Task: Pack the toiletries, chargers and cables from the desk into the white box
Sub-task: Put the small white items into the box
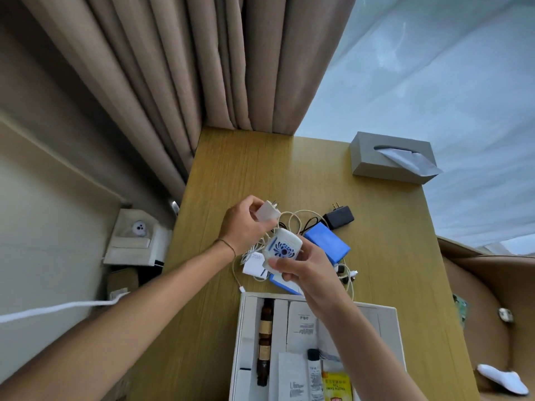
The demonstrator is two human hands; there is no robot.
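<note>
Mid-pickup, the left hand (246, 224) grips a white charger (267, 212), the right hand (301, 266) a white-and-blue plug-in device (283, 248); both next need lowering into the white box (246, 328).

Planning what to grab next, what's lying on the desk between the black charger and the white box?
In the head view, between the black charger and white box lie a blue pack and tangled white cables.
</note>
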